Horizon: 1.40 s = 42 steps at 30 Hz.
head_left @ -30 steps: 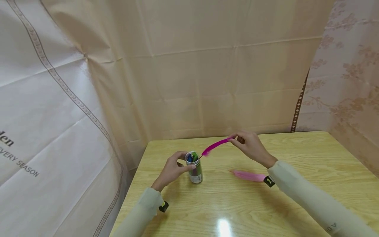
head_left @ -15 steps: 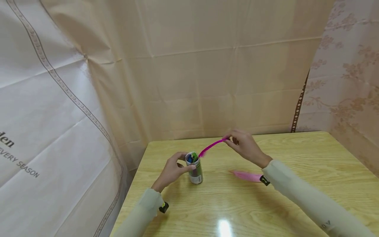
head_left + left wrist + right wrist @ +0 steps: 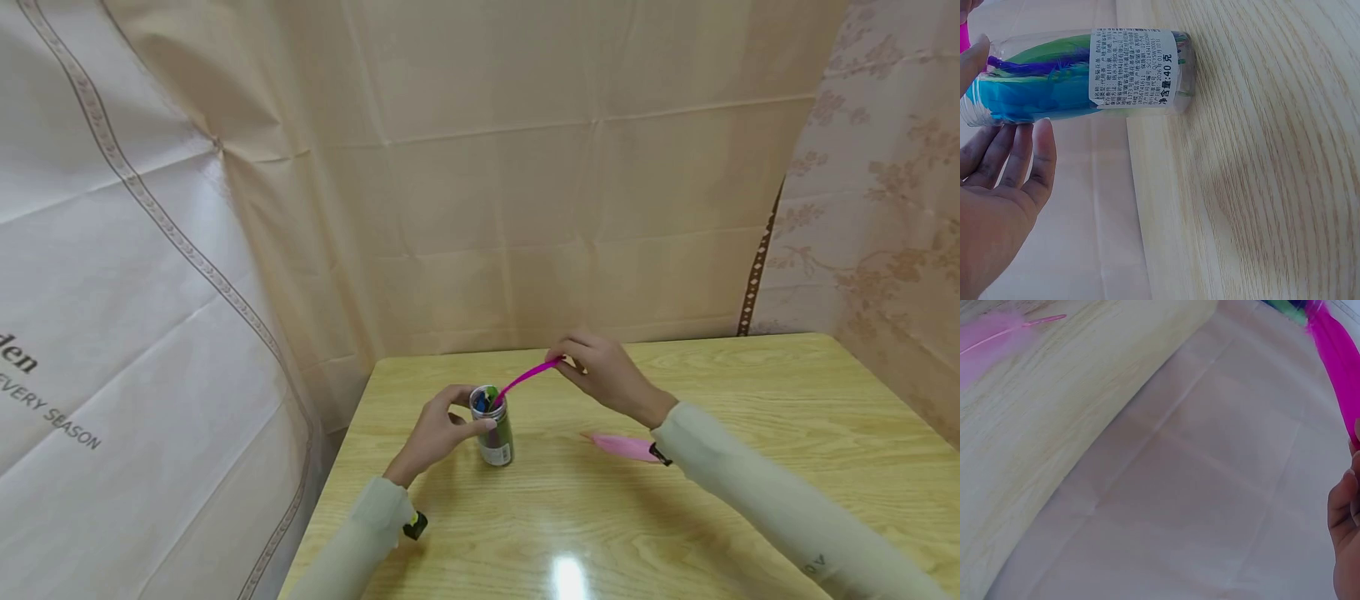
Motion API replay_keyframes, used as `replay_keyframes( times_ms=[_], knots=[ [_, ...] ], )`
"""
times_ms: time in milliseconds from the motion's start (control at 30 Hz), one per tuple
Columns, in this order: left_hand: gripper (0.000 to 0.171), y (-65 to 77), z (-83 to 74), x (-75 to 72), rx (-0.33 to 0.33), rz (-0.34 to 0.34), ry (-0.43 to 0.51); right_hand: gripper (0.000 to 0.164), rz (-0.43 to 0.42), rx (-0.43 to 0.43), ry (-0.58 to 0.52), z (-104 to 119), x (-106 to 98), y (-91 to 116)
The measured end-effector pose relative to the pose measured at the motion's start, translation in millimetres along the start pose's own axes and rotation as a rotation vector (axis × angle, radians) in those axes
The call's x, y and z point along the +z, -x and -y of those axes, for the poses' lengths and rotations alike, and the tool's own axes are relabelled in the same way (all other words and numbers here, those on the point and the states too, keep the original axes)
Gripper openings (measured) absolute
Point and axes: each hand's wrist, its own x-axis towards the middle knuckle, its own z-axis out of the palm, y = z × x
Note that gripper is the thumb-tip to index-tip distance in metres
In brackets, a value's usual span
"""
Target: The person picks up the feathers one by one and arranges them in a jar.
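The left hand (image 3: pixel 438 429) curls round a clear jar (image 3: pixel 493 429) standing on the bench (image 3: pixel 750 500), steadying it so the mouth stays put. The right hand (image 3: pixel 603 375) pinches one end of a magenta feather (image 3: pixel 525 380), angled down with its far tip at the jar's mouth among blue and green feathers. A paler pink feather (image 3: pixel 622 446) lies on the bench by the right sleeve.

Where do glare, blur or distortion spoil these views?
Head view: a white glare spot on the glossy wooden table, otherwise sharp. Left wrist: the clear plastic jar of coloured feathers looks tipped sideways, its label readable. Right wrist: the magenta feather and pale pink feather are soft, out of focus.
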Motion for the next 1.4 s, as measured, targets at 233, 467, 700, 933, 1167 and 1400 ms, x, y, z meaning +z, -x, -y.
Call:
replay_keyframes(
  times_ms=[233,467,700,933,1167,1400],
  knots=[
    [0.057,0.9,-1.1,0.1,0.001,-0.006,-0.002,0.023,0.09,-0.035,0.014,8.6,6.7,-7.1],
    [0.056,0.6,-3.3,0.0,0.002,-0.005,0.002,0.02,0.137,-0.059,0.002,16.4,17.9,-13.7],
    [0.056,1.4,-4.0,-0.8,-0.002,-0.005,0.003,0.017,0.18,-0.08,-0.033,21.3,34.9,-12.9],
    [0.057,1.7,-2.3,-0.5,-0.002,0.0,0.006,0.016,0.206,-0.094,-0.065,27.4,47.6,-10.0],
    [0.056,1.5,-3.0,0.3,0.005,-0.001,0.006,0.017,0.228,-0.099,-0.067,30.3,55.9,-8.5],
    [0.056,1.6,-3.7,-0.1,-0.001,-0.005,0.002,0.016,0.194,-0.041,-0.087,28.1,54.0,-9.7]
  ],
)
